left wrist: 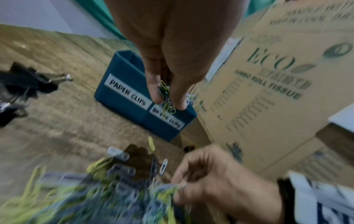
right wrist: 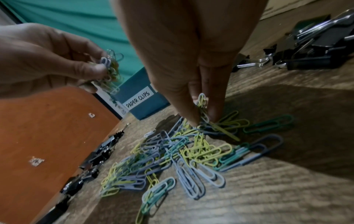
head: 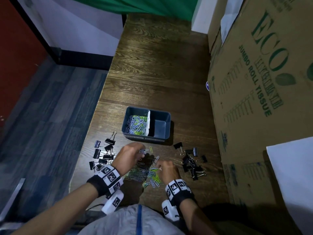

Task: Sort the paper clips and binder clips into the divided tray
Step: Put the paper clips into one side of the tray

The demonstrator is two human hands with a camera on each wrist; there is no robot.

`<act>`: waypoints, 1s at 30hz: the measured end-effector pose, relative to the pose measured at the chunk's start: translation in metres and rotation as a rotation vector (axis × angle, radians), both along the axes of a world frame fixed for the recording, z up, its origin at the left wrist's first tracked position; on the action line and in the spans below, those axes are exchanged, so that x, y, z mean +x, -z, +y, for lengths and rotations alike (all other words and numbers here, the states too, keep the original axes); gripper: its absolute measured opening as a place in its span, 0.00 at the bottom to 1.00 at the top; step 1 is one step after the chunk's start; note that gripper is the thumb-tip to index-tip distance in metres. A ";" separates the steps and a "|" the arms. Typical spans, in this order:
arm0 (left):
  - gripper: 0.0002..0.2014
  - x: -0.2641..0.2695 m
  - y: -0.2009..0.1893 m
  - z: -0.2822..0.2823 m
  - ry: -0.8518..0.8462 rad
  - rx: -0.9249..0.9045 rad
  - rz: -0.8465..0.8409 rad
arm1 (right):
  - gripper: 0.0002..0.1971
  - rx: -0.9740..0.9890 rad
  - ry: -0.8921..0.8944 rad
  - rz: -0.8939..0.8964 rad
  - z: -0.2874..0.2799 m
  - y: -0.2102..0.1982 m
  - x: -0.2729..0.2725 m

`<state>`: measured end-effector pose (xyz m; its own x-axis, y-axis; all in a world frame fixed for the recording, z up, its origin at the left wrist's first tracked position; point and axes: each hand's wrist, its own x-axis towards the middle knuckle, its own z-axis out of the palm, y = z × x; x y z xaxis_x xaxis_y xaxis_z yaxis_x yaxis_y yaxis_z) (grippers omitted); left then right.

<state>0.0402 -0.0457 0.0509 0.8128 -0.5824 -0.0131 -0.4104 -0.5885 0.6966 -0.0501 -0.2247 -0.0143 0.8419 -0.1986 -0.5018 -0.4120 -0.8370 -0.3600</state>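
- Currently we are on the paper-clip step: our left hand [head: 130, 152] pinches a bunch of paper clips [right wrist: 110, 71] above the table, near the divided tray [head: 146, 139].
- Our right hand [head: 166, 168] pinches clips from the loose pile [right wrist: 172, 153].
- Next, we judge, both loads go into the left compartment; binder clips [head: 103, 154] lie unsorted on either side.

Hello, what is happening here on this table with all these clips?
A person is sorting clips into a blue divided tray. The left hand holds a bunch of paper clips raised above the wooden table. The right hand pinches more from the loose pile. The tray's left compartment already holds many paper clips; its right compartment looks empty. Black binder clips lie on the table in two groups, left and right of the hands.
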 end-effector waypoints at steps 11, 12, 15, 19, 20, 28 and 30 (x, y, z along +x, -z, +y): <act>0.15 0.098 -0.037 -0.008 -0.167 0.023 -0.051 | 0.08 0.098 -0.059 -0.135 -0.004 -0.055 0.018; 0.18 0.101 -0.035 -0.007 -0.157 0.054 -0.027 | 0.08 0.123 -0.062 -0.150 -0.002 -0.064 0.025; 0.19 0.098 -0.027 0.004 -0.164 0.119 -0.074 | 0.06 0.164 -0.052 -0.210 0.004 -0.088 0.044; 0.08 0.063 -0.017 0.025 -0.199 0.143 -0.104 | 0.05 0.238 -0.088 -0.406 0.011 -0.124 0.079; 0.07 0.051 -0.013 0.029 -0.201 0.157 -0.093 | 0.05 0.240 -0.089 -0.441 0.013 -0.131 0.089; 0.20 -0.011 0.029 0.048 0.023 0.493 0.189 | 0.14 0.222 -0.039 -0.513 0.026 -0.135 0.150; 0.22 -0.018 0.036 0.050 0.053 0.548 0.231 | 0.14 0.215 -0.044 -0.512 0.024 -0.127 0.137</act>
<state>0.0227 0.0042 0.0151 0.7230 -0.4807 -0.4962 -0.3233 -0.8701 0.3720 0.0870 -0.2007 0.1127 0.9940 -0.0962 -0.0516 -0.1059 -0.7352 -0.6696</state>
